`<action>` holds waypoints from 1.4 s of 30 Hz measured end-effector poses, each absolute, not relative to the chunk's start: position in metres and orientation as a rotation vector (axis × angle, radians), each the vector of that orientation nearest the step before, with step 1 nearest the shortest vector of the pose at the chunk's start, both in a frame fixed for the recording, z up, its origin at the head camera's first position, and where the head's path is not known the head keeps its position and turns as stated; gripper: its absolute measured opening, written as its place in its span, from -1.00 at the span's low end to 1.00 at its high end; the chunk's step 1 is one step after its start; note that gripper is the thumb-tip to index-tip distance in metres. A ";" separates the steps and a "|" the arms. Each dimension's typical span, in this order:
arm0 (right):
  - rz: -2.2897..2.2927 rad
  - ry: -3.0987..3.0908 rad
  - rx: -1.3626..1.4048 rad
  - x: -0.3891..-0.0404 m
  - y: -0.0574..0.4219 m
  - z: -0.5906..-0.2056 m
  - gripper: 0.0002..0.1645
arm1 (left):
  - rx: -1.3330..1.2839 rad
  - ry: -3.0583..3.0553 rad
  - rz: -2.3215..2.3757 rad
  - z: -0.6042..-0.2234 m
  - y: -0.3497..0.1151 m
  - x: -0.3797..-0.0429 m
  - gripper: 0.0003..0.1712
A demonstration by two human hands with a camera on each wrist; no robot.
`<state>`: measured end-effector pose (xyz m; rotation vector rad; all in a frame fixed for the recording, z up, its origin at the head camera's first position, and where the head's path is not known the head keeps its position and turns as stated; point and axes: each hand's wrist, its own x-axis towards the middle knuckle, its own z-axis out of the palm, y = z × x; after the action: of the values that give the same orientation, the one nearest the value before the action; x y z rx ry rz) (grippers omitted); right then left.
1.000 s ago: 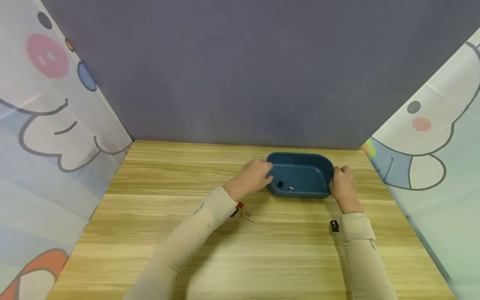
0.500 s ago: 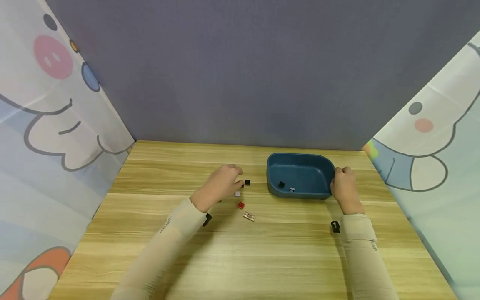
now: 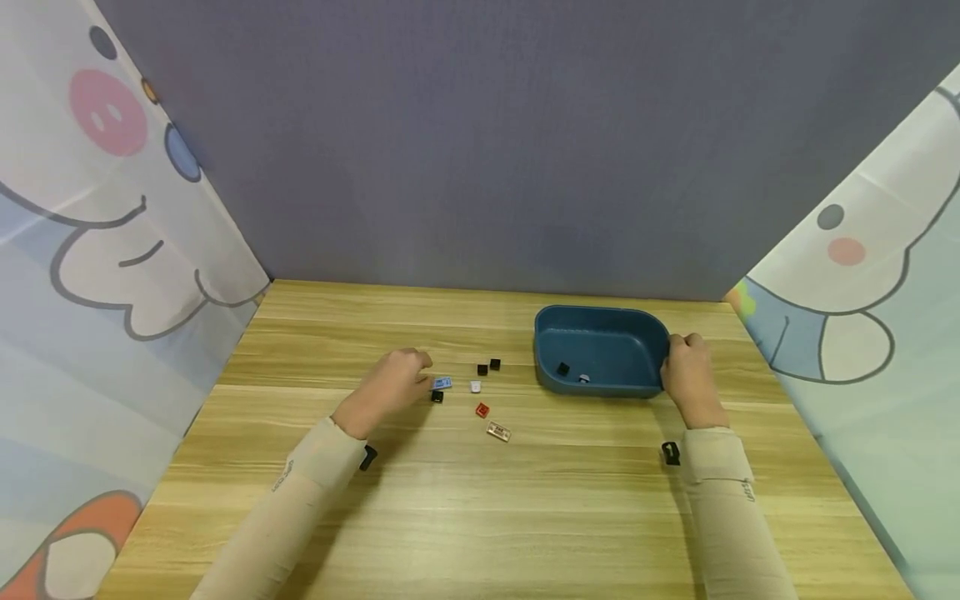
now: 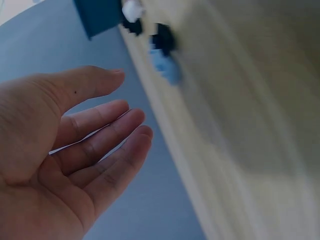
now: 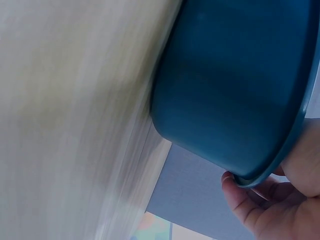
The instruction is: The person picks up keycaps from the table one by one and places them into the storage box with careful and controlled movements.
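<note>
My right hand (image 3: pixel 686 382) grips the right rim of a blue plastic basin (image 3: pixel 600 391), thumb and fingers pinching the edge in the right wrist view. Inside the basin lie a small black keycap-like piece (image 3: pixel 563 368) and a whitish one (image 3: pixel 583 379). My left hand (image 3: pixel 388 388) hovers left of the scattered pieces, its fingers loosely bent and holding nothing in the left wrist view. Nearest its fingertips are a light blue oblong piece (image 3: pixel 442 383) and a black cube-shaped one (image 3: pixel 437 397).
Right of these lie a white piece (image 3: pixel 476 387), two black pieces (image 3: pixel 495 364), a red one (image 3: pixel 482 410) and a beige oblong one (image 3: pixel 498 431) on the wooden table (image 3: pixel 525 517). A grey panel (image 3: pixel 480 150) stands behind the table, with printed cloths at both sides.
My left hand has left the basin's left rim and moved left across the table, uncovering several small pieces. My right hand stays on the rim, and the basin has hardly moved.
</note>
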<state>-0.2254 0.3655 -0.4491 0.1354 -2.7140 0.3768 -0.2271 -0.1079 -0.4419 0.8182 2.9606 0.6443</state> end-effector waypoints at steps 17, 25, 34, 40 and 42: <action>0.384 -2.743 0.120 -0.225 0.365 -0.447 -0.71 | 0.734 2.917 0.634 -0.471 -0.113 -0.232 -0.89; 0.376 -2.732 0.130 -0.226 0.366 -0.447 -0.69 | 0.710 2.918 0.634 -0.470 -0.112 -0.231 -0.93; 0.387 -2.701 0.129 -0.227 0.365 -0.448 -0.66 | 0.703 2.900 0.653 -0.471 -0.115 -0.231 -0.94; 0.374 -2.710 0.135 -0.226 0.366 -0.449 -0.68 | 0.677 2.890 0.702 -0.471 -0.116 -0.231 -0.93; 0.372 -2.712 0.138 -0.225 0.366 -0.449 -0.68 | 0.665 2.898 0.711 -0.469 -0.115 -0.231 -0.91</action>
<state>-0.2254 0.3659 -0.4489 0.1382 -2.7118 0.3725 -0.2308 -0.1154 -0.4691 0.6651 2.8984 0.7106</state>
